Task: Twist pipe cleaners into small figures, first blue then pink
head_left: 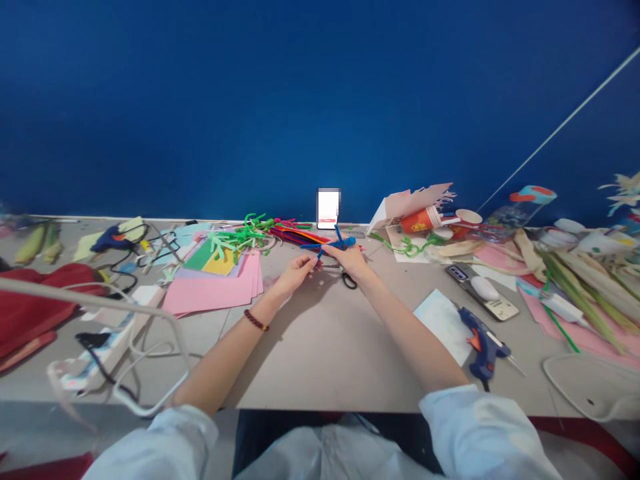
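Although the blue pipe-cleaner figure [336, 245] is already twisted into shape, loose ends stand out where the left hand [297, 273] and right hand [349, 260] pinch it in a narrow grip above black-handled scissors [349, 281].

pass: tabletop [320, 353] | block: pink paper [210, 293] left, glue gun [483, 343] right

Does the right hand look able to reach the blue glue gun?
Probably yes: the right hand holds a blue pipe cleaner, but only a flat white sheet lies before the blue glue gun.
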Demonstrator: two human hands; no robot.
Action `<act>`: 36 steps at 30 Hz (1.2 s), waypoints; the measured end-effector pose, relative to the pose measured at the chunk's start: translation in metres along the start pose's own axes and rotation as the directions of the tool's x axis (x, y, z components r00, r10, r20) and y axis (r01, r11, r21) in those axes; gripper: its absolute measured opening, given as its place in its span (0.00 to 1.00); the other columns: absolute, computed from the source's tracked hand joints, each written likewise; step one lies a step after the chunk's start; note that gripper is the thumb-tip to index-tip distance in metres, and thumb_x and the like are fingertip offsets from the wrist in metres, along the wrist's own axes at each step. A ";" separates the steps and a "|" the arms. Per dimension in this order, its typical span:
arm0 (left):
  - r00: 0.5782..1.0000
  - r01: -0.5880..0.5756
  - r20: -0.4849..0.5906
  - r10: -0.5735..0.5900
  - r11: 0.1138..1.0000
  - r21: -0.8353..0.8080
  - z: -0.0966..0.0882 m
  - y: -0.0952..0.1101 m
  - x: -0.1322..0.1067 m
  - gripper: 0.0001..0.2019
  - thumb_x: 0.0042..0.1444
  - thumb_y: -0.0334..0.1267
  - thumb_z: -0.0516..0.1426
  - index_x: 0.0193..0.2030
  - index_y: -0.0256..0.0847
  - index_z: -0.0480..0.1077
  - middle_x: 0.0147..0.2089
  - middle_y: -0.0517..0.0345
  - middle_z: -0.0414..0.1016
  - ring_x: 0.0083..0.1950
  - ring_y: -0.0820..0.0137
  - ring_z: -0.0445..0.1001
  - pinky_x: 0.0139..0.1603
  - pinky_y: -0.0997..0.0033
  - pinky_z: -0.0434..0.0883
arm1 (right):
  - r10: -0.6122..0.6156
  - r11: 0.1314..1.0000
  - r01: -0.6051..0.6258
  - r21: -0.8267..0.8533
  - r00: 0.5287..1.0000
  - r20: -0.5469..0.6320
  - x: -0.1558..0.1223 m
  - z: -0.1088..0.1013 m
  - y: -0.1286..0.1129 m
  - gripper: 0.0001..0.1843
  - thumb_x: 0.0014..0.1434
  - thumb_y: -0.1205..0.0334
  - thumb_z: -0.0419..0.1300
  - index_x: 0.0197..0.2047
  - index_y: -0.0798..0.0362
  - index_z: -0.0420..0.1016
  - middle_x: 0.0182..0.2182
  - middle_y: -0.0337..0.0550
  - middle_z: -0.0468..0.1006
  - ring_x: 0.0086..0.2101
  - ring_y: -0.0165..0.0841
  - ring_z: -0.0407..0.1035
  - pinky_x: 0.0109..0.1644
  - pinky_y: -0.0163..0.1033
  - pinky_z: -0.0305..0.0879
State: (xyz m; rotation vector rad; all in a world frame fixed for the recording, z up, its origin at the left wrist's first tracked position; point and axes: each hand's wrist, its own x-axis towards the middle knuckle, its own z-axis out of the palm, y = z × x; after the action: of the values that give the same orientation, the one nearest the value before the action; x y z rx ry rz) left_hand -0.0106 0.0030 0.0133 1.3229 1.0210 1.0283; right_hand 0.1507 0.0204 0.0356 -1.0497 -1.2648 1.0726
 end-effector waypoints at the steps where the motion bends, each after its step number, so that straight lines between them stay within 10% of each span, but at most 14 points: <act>1: 1.000 -0.016 -0.022 0.016 1.000 0.026 0.000 -0.001 0.001 0.20 0.43 0.55 0.61 0.29 0.37 0.71 0.30 0.55 0.75 0.31 0.72 0.70 0.29 0.74 0.64 | -0.009 1.000 0.009 -0.018 1.000 -0.003 0.000 0.000 0.000 0.15 0.40 0.54 0.68 0.28 0.51 0.69 0.26 0.37 0.75 0.30 0.32 0.70 0.39 0.39 0.66; 7: 0.941 -0.177 -0.205 0.269 0.908 0.379 -0.001 -0.004 -0.001 0.11 0.48 0.45 0.60 0.27 0.39 0.68 0.27 0.59 0.71 0.29 0.72 0.67 0.30 0.72 0.63 | -0.057 0.993 0.056 -0.108 0.998 -0.005 -0.001 0.004 0.005 0.15 0.42 0.52 0.67 0.26 0.52 0.68 0.24 0.36 0.72 0.27 0.31 0.66 0.36 0.38 0.63; 17: 0.724 -0.338 -0.129 0.678 0.512 0.790 -0.005 0.001 -0.011 0.06 0.49 0.27 0.56 0.27 0.41 0.63 0.31 0.57 0.68 0.39 0.66 0.67 0.39 0.67 0.64 | 0.054 0.998 -0.055 -0.016 0.998 -0.040 -0.006 0.016 0.006 0.17 0.39 0.52 0.68 0.23 0.51 0.64 0.19 0.34 0.68 0.23 0.29 0.64 0.29 0.37 0.62; 23: 0.838 -0.298 -0.209 0.503 0.745 0.596 0.000 0.007 -0.013 0.05 0.52 0.38 0.58 0.34 0.41 0.69 0.33 0.57 0.71 0.34 0.70 0.67 0.34 0.71 0.63 | 0.119 0.988 -0.113 0.103 0.992 -0.052 -0.006 0.014 0.001 0.16 0.38 0.53 0.69 0.24 0.51 0.67 0.21 0.36 0.71 0.25 0.30 0.66 0.30 0.37 0.65; 28: 0.973 -0.136 -0.170 0.157 0.982 0.129 0.003 0.008 -0.007 0.17 0.47 0.51 0.61 0.34 0.38 0.73 0.28 0.58 0.71 0.27 0.74 0.66 0.29 0.73 0.63 | 0.092 0.987 -0.084 0.134 0.994 -0.057 -0.002 0.005 0.001 0.16 0.39 0.54 0.69 0.26 0.51 0.69 0.23 0.37 0.73 0.27 0.32 0.68 0.35 0.39 0.66; 36: 0.998 0.042 -0.036 -0.054 0.959 -0.281 0.000 0.003 -0.003 0.21 0.43 0.55 0.62 0.28 0.35 0.73 0.24 0.57 0.70 0.25 0.75 0.66 0.26 0.74 0.63 | 0.011 0.997 -0.013 0.076 0.999 0.033 0.004 -0.004 0.006 0.16 0.41 0.51 0.69 0.28 0.51 0.71 0.24 0.37 0.74 0.29 0.33 0.70 0.39 0.41 0.67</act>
State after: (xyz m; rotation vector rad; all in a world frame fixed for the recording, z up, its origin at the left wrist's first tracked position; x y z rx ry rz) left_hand -0.0111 0.0005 0.0165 1.0432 0.8977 1.1236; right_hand 0.1542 0.0260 0.0300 -0.9871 -1.2352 1.1423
